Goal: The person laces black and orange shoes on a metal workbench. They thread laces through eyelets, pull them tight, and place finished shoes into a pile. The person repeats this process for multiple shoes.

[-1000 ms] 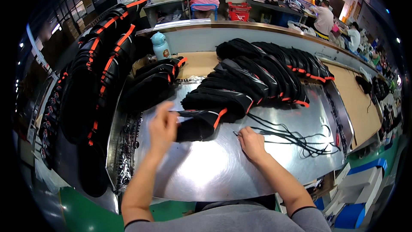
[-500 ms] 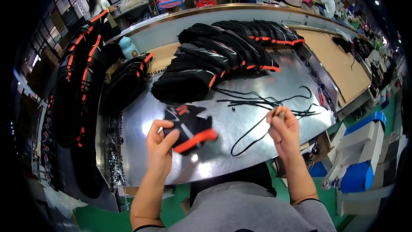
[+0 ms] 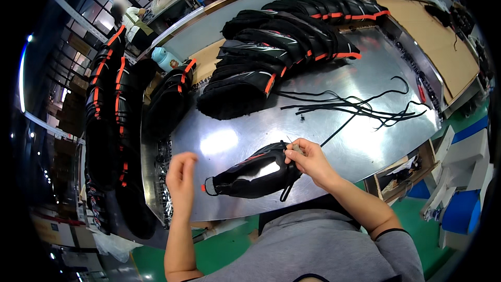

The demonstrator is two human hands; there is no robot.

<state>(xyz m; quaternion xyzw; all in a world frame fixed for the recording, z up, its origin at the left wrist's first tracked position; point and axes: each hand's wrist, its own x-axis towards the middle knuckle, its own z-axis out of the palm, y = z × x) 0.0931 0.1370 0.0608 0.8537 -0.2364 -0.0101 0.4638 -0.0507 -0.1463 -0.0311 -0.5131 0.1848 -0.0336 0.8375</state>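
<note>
While right hand [image 3: 311,160] pinches black lace [image 3: 339,128] at shoe upper [image 3: 255,175] near table [image 3: 334,73] front edge, left hand [image 3: 181,177] hovers empty, loosely curled; I flag risk: unsteadied upper shifts, lace slips out.

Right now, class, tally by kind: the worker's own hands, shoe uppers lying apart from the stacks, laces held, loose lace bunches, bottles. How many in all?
Hands: 2, left hand and right hand
Single black shoe upper: 1
Held black lace, pinched by the right hand: 1
Bunch of loose laces: 1
Light blue bottle: 1
Total: 6
</note>
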